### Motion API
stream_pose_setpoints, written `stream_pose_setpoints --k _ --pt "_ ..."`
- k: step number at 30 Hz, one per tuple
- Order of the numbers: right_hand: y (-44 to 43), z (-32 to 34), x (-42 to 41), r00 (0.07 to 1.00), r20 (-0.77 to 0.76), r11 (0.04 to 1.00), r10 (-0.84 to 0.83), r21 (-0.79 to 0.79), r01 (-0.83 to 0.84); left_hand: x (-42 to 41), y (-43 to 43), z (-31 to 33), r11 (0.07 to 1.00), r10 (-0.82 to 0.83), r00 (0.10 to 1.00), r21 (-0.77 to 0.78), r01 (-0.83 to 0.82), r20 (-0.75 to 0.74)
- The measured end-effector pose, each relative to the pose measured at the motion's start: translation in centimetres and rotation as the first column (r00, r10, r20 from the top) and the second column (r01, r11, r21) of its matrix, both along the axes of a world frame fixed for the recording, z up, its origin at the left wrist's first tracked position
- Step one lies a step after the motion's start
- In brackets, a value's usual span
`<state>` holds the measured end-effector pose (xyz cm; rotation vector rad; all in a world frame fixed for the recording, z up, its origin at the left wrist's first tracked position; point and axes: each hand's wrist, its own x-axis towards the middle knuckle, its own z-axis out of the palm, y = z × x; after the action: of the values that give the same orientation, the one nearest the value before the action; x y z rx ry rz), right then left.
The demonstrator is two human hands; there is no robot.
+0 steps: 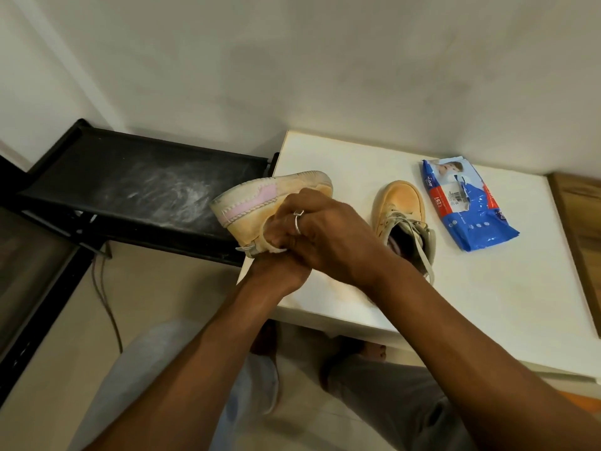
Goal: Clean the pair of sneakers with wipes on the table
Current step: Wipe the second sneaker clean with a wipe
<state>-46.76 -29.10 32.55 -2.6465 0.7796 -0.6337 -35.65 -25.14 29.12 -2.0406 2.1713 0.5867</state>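
**Wiping one sneaker at the table's left edge**

Holding the sneaker (260, 196) tipped on its side, the person has it up past the left edge of the table (487, 304), partly over the black rack (130, 183). The left hand (276, 268) comes from below and grips it at the collar. The right hand (331, 239) lies over the left, fingers curled round a scrap of white that looks like a wipe (278, 250); most of it is hidden.

The other sneaker (400, 206) stands near the middle of the table, laces loose. The pack (468, 203) lies just beside it, toward the back right corner.

Risks, as I judge them:
- The sneaker hangs beyond the edge, so a slack left grip under hard rubbing would drop it to the rack or floor.
- With both hands bunched at the collar, the wipe may ball up and smear dirt instead of lifting it.
- The suede-like upper could stain if soaked.
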Motion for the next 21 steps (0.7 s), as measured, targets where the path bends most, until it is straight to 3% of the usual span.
stream_pose_setpoints --k 2,5,7,10,12,14,15,17,19,21 --pt "-0.1 -0.1 0.4 0.998 0.022 0.997 -0.061 -0.044 0.062 0.2 -0.1 -0.5 0.999 0.024 0.999 -0.031 -0.023 0.032" --pt "-0.6 -0.3 0.3 0.973 0.118 0.979 -0.199 -0.025 0.203 0.5 0.1 -1.0 0.995 0.073 0.988 -0.063 -0.083 -0.139" --pt "-0.4 -0.5 0.4 0.980 0.096 0.984 -0.176 -0.008 0.177 0.3 0.3 -0.8 0.992 0.098 0.970 -0.052 -0.112 -0.225" --pt "0.2 -0.7 0.7 0.999 0.023 0.998 -0.025 -0.051 0.026 -0.1 0.1 -0.5 0.979 0.204 0.970 0.054 -0.199 -0.134" --pt "-0.4 -0.9 0.5 0.997 0.064 0.995 -0.052 -0.078 0.056 -0.2 -0.1 -0.5 0.965 0.262 0.950 0.025 -0.261 -0.173" --pt "-1.6 -1.4 -0.3 0.974 0.149 0.983 -0.172 -0.040 0.179 0.0 -0.1 -0.6 0.981 0.152 0.949 -0.071 -0.178 -0.278" --pt "-1.9 -1.6 -0.7 0.961 0.173 0.976 -0.216 0.010 0.218 0.1 0.0 -0.6 0.969 0.163 0.930 -0.125 -0.214 -0.329" --pt "-1.9 -1.7 -0.9 0.963 0.188 0.979 -0.194 0.101 0.178 -0.1 0.0 -0.4 0.964 0.221 0.906 -0.062 -0.259 -0.360" --pt "-1.2 -1.4 -0.5 0.982 0.175 0.992 -0.075 0.118 0.055 -0.5 -0.1 -0.5 0.936 0.351 0.883 0.119 -0.330 -0.311" --pt "-1.0 -1.2 0.0 0.988 0.154 0.994 0.002 0.106 -0.019 -0.2 -0.2 -0.2 0.908 0.418 0.847 0.126 -0.400 -0.329"
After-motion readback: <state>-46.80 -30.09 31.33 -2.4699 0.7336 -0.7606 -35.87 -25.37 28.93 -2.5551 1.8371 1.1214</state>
